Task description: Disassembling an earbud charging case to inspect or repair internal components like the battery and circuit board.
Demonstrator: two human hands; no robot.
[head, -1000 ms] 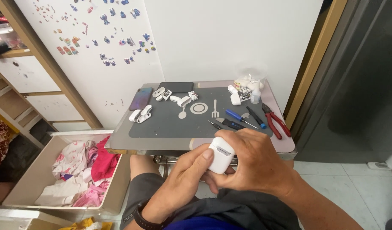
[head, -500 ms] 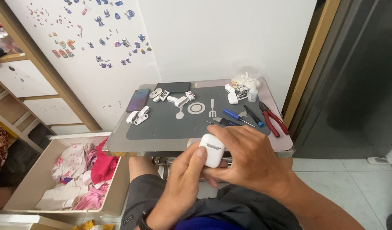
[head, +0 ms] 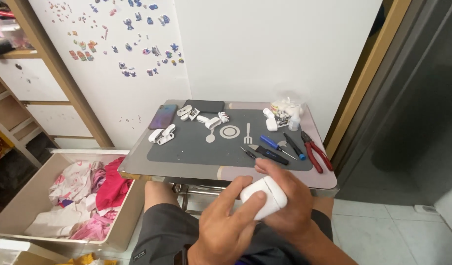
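Note:
Both my hands hold a small white rounded plastic case (head: 265, 197) above my lap, just in front of the small table (head: 137, 167). My left hand (head: 223, 223) presses its thumb and fingers on the case's near side. My right hand (head: 290, 198) wraps around it from behind and below. The case looks closed. On the grey mat (head: 186, 145) lie several white plastic parts (head: 162, 135), a blue-handled screwdriver (head: 277, 145), a black tool (head: 267, 154) and red-handled pliers (head: 315, 152).
Two phones (head: 163, 116) lie at the table's far left. A clear bag of white pieces (head: 286, 107) and a small bottle (head: 294, 121) stand at the back right. An open drawer of clothes (head: 81, 194) is to the left. A dark door (head: 417, 98) stands at right.
Both hands have lowered the white case slightly toward my lap and turned it; my left thumb now presses on its near face.

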